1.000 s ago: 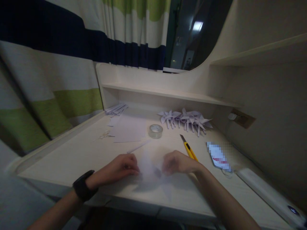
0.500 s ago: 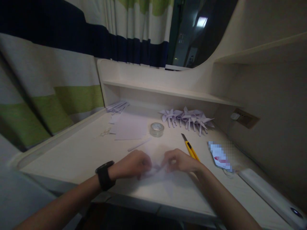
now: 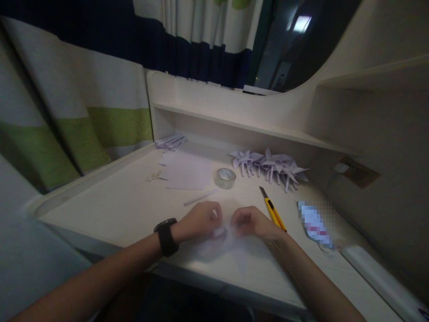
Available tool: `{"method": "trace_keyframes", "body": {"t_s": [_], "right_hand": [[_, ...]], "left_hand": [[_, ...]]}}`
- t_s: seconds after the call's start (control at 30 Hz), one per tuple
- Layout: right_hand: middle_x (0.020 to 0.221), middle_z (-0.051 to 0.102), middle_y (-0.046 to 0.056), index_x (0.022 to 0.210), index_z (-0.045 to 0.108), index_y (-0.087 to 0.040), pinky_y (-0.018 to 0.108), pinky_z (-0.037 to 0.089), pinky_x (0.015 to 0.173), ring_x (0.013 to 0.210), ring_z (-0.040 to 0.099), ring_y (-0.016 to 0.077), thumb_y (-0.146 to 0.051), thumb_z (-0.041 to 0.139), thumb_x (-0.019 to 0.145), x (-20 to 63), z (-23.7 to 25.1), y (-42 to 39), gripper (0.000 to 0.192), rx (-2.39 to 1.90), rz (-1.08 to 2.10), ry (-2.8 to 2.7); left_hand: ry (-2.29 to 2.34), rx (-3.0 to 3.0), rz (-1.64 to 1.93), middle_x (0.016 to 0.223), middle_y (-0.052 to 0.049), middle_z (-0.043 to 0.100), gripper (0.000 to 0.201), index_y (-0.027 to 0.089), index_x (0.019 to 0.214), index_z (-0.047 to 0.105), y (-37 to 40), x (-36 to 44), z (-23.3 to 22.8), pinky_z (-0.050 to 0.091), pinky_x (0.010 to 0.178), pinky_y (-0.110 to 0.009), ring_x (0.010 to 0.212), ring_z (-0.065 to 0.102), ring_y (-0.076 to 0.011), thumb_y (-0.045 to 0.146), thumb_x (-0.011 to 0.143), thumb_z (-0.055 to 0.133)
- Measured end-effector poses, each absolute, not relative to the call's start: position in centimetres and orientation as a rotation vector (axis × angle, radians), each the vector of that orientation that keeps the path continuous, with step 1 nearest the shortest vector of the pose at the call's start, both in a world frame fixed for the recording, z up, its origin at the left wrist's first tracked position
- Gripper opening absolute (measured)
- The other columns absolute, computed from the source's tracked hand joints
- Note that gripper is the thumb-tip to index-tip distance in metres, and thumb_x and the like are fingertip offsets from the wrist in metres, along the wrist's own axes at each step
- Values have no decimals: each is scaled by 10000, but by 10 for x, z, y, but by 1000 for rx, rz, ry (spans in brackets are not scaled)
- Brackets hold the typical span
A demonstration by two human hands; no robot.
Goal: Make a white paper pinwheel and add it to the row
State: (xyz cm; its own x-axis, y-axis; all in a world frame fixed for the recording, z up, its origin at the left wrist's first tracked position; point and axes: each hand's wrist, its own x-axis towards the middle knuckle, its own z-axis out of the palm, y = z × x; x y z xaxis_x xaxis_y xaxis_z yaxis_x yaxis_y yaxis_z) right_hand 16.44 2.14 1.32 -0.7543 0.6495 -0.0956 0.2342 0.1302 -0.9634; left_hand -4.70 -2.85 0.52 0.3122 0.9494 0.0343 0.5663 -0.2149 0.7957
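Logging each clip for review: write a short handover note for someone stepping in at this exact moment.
Left hand and right hand: both pinch one small pale paper piece just above the desk.
Nearby: yellow utility knife right of the right hand, tape roll, flat paper sheets, thin paper strip.
Done: a row of folded pinwheels lies at the back.
Left: the held piece is not finished; its shape is too blurred to tell.
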Motion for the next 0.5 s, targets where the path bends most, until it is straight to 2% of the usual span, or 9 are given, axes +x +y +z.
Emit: {"method": "trace_keyframes", "body": {"t_s": [0.23, 0.5], "right_hand": [[666, 651, 11, 742, 658, -116, 219, 468, 564, 576, 579, 99, -261, 860, 473, 165, 8, 22, 366, -875, 1745, -1942], [648, 652, 5, 731, 647, -123, 235, 480, 567, 568, 593, 109, -273, 863, 470, 165, 9, 21, 370, -888, 1741, -1910]], "left_hand": [[1259, 1769, 736, 575, -18, 654, 64, 153, 764, 553, -31, -45, 7, 422, 479, -206, 523, 655, -162, 176, 705, 562], [1311, 1789, 753, 564, -7, 650, 68, 161, 751, 564, -33, -43, 10, 410, 490, -209, 543, 651, -161, 158, 684, 555]]}}
